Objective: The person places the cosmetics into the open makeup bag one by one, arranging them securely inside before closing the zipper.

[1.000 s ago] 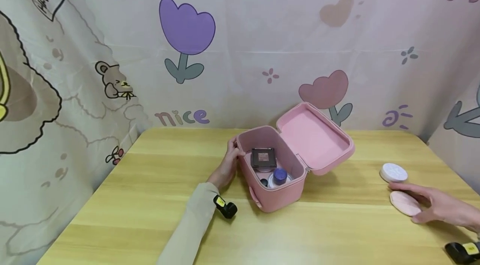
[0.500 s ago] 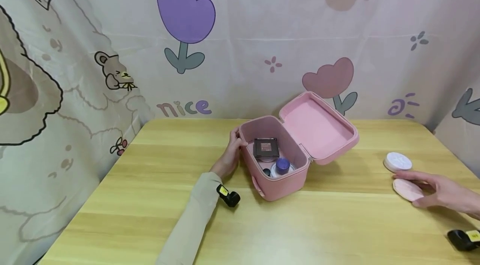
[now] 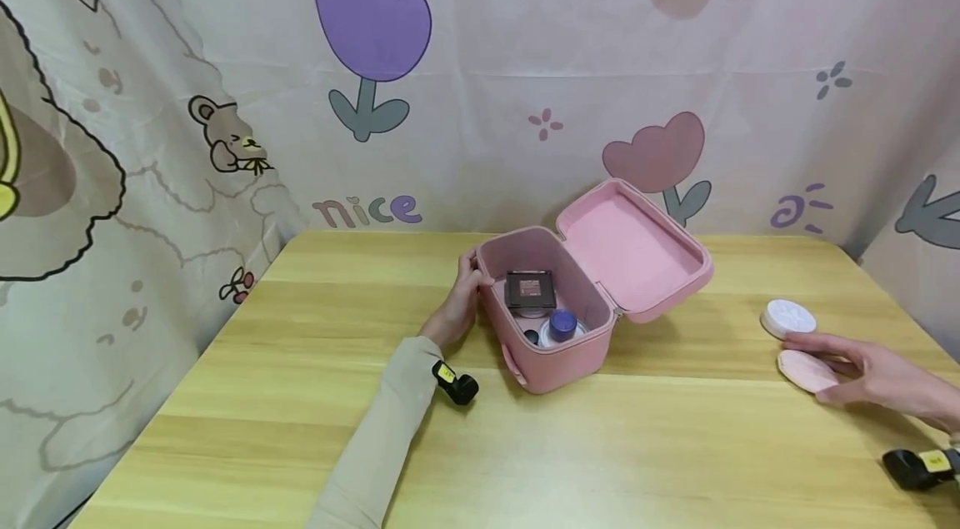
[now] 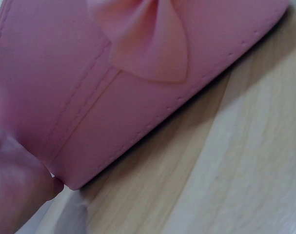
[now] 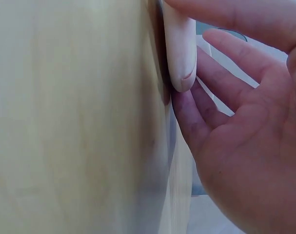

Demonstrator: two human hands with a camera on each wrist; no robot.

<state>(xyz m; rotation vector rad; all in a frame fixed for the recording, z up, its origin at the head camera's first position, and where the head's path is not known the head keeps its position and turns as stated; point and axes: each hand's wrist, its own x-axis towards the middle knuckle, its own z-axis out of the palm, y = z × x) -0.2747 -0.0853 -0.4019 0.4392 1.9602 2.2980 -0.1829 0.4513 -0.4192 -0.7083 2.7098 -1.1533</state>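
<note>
A pink makeup case [image 3: 570,366] stands on the table with its lid [image 3: 633,250] swung back to the right. My left hand [image 3: 453,304] holds its left end, thumb at the rim; a pink bow [image 4: 152,44] shows on the case's side in the left wrist view. Inside lie a dark square compact [image 3: 530,290], a purple-blue lidded jar [image 3: 562,325] and a small dark round thing [image 3: 532,336]. At the right, my right hand [image 3: 877,375] pinches a thin pale-pink powder puff [image 3: 804,371] by its edges, close over the table.
A white round container [image 3: 788,319] sits just beyond the puff, near the right fingertips. Behind the wooden table [image 3: 300,429] hangs a printed cloth [image 3: 487,96]. Black wrist cameras [image 3: 455,383] are strapped to both wrists.
The head view has tilted down and then shifted slightly. Both hands keep their holds on the case and the puff, with little movement against the table.
</note>
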